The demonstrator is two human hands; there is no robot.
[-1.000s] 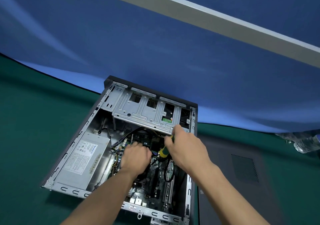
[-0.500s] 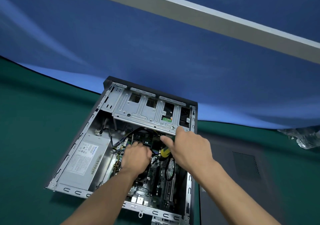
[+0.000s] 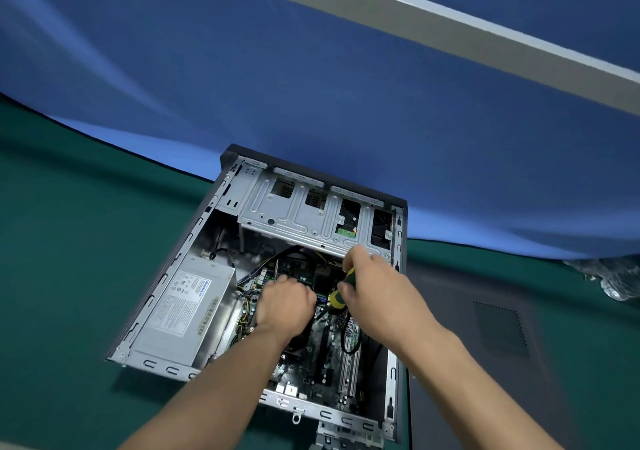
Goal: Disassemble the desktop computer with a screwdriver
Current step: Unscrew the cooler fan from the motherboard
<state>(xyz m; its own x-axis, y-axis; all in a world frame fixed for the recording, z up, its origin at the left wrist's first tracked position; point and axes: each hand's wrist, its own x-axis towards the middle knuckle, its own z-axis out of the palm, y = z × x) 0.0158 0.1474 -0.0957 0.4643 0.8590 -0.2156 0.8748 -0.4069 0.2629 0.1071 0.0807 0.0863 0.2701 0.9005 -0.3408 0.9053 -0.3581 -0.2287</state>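
The desktop computer (image 3: 221, 276) lies open on its side at the frame's center, holding a grey power supply (image 3: 187, 307) at its left and the motherboard (image 3: 329, 373) below the hands. The right hand (image 3: 377, 294) grips the yellow-green screwdriver (image 3: 337, 299), whose shaft slants down-left toward the left hand (image 3: 285, 306), curled just beside it; what that hand holds, I cannot tell.

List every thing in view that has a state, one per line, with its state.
computer case: lying on its side, open, insides exposed
side panel: off, flat on the table right of the case
power supply: seated in the case
drive cage: mounted in the case
screwdriver: gripped, tip hidden inside the case
right hand: grips the screwdriver
left hand: curled down over the motherboard; what it holds is hidden
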